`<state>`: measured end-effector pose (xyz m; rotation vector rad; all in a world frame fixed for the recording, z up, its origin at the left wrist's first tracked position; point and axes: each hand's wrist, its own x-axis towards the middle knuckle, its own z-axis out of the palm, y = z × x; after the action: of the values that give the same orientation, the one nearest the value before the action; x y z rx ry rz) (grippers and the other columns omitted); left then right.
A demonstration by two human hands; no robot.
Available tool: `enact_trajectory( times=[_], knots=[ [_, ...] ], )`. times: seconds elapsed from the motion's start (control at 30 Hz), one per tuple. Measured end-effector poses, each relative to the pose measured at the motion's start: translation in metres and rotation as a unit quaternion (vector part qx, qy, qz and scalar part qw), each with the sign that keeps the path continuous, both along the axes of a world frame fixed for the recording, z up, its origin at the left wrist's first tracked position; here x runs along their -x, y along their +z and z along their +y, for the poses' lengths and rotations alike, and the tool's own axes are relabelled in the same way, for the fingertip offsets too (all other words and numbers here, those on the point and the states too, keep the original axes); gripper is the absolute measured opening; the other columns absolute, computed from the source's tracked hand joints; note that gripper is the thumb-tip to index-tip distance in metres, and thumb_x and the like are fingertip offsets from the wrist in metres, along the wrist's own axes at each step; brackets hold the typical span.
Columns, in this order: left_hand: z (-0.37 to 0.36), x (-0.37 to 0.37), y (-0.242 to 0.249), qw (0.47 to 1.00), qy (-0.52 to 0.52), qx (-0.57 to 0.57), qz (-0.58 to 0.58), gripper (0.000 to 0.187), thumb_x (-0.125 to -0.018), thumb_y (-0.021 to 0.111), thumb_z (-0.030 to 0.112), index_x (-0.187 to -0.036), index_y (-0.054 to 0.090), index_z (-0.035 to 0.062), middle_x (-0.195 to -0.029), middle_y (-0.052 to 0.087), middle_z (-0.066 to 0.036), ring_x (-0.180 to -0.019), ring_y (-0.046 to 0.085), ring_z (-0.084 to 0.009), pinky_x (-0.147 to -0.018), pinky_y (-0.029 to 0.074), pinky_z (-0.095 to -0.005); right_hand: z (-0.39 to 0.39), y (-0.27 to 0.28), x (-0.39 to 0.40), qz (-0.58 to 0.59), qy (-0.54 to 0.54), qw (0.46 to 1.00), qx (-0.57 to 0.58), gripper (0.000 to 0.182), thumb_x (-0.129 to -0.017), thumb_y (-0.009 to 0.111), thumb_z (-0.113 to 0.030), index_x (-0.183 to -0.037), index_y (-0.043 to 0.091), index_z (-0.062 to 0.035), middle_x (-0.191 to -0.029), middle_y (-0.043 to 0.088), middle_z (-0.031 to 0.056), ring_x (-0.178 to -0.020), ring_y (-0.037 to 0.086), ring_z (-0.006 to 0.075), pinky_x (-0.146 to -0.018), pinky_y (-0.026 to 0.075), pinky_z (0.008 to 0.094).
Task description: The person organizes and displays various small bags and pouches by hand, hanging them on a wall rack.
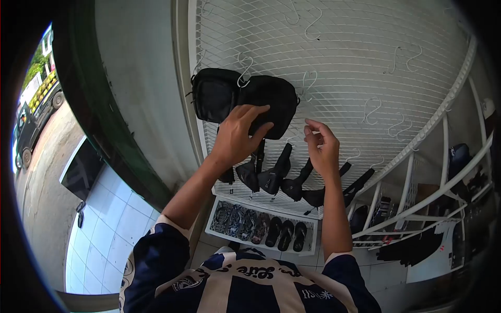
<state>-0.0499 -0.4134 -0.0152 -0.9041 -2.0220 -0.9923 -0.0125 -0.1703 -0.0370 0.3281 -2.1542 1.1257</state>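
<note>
Two black bags hang side by side from white hooks on a white wire mesh panel (344, 68). The smaller bag (215, 96) is at the left, and the larger, rounded bag (269, 96) is beside it. My left hand (241, 134) lies against the lower part of the larger bag, thumb and fingers spread. To the right of that bag, my right hand (322, 147) is raised in front of the mesh, its fingers loosely bent and apart, with nothing visible in them. A white S-shaped hook (244, 70) shows in front of the bags' upper edges.
Several small black bags (274, 177) hang in a row lower on the mesh. Beneath them, a white tray (312, 237) holds sandals (286, 235). Bare white hooks (372, 110) dot the panel. A curved white rack (417, 211) stands at right; a doorway opens onto a street (44, 141) at left.
</note>
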Motion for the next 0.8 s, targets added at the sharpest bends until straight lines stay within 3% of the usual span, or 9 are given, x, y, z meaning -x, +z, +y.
enact_trajectory(
  times=[0.07,0.13,0.17,0.33,0.53,0.67,0.77,0.8],
  knots=[
    [0.005,0.043,0.013,0.999,0.001,0.002,0.052,0.039,-0.086,0.076,0.017,-0.122,0.066,0.0057,-0.115,0.068,-0.012,-0.108,0.063,-0.0323,-0.093,0.051,-0.0415,-0.001,0.004,0.036,0.009,-0.024,1.000,-0.013,0.026,-0.099,0.060,-0.010,-0.123,0.066,-0.0037,-0.099,0.071,0.0128,-0.073,0.069,0.0146,-0.062,0.052,0.0272],
    [0.011,0.077,0.021,0.981,0.071,0.027,0.181,0.040,-0.086,0.075,0.017,-0.123,0.065,0.0068,-0.118,0.066,-0.010,-0.111,0.061,-0.0318,-0.098,0.047,-0.0433,-0.002,0.004,0.065,0.024,-0.066,0.996,-0.057,0.026,-0.099,0.058,-0.012,-0.124,0.065,-0.0071,-0.107,0.071,0.0146,-0.083,0.071,0.0256,-0.068,0.055,0.0344],
    [0.014,0.091,0.020,0.980,0.071,0.041,0.182,0.041,-0.086,0.074,0.018,-0.124,0.064,0.0077,-0.119,0.065,-0.009,-0.112,0.060,-0.0300,-0.103,0.043,-0.0444,-0.003,0.005,0.072,-0.017,-0.100,0.992,-0.077,0.029,-0.101,0.054,-0.015,-0.128,0.062,-0.0104,-0.109,0.070,0.0156,-0.088,0.070,0.0332,-0.072,0.055,0.0411],
    [0.031,0.134,0.008,0.976,0.087,0.070,0.189,0.035,-0.088,0.072,0.021,-0.120,0.064,0.0099,-0.115,0.065,-0.006,-0.109,0.061,-0.0256,-0.106,0.038,-0.0492,-0.005,-0.006,0.098,0.026,-0.166,0.972,-0.163,0.030,-0.101,0.050,-0.015,-0.130,0.059,-0.0117,-0.110,0.070,0.0157,-0.089,0.069,0.0357,-0.076,0.055,0.0446],
    [0.029,0.144,0.009,0.981,0.072,0.056,0.173,0.023,-0.084,0.072,0.010,-0.106,0.066,0.0100,-0.098,0.069,-0.004,-0.098,0.064,-0.0238,-0.111,0.030,-0.0516,-0.008,0.001,0.094,0.016,-0.199,0.964,-0.175,0.025,-0.103,0.050,-0.021,-0.121,0.062,-0.0084,-0.104,0.072,0.0151,-0.081,0.071,0.0337,-0.068,0.055,0.0426],
    [0.023,0.144,0.017,0.980,0.080,-0.006,0.182,0.022,-0.084,0.071,0.004,-0.105,0.066,0.0095,-0.094,0.068,-0.004,-0.092,0.064,-0.0242,-0.115,0.024,-0.0521,0.000,0.000,0.091,0.030,-0.221,0.960,-0.169,0.024,-0.104,0.050,-0.023,-0.117,0.063,-0.0068,-0.099,0.073,0.0137,-0.076,0.071,0.0320,-0.064,0.055,0.0410],
    [0.015,0.146,0.021,0.985,0.073,-0.027,0.156,0.020,-0.087,0.069,0.005,-0.106,0.066,0.0090,-0.097,0.069,-0.004,-0.091,0.064,-0.0237,-0.118,0.021,-0.0512,-0.002,-0.002,0.082,0.057,-0.217,0.962,-0.156,0.030,-0.103,0.052,-0.026,-0.122,0.062,-0.0051,-0.094,0.073,0.0143,-0.074,0.071,0.0304,-0.062,0.055,0.0394],
    [0.016,0.147,0.022,0.985,0.072,-0.029,0.154,0.020,-0.087,0.069,0.005,-0.106,0.066,0.0090,-0.097,0.069,-0.004,-0.091,0.064,-0.0237,-0.118,0.021,-0.0512,-0.006,-0.002,0.076,0.036,-0.186,0.977,-0.094,0.037,-0.101,0.057,-0.030,-0.127,0.060,-0.0037,-0.096,0.072,0.0146,-0.077,0.072,0.0303,-0.064,0.055,0.0376]
  ],
)
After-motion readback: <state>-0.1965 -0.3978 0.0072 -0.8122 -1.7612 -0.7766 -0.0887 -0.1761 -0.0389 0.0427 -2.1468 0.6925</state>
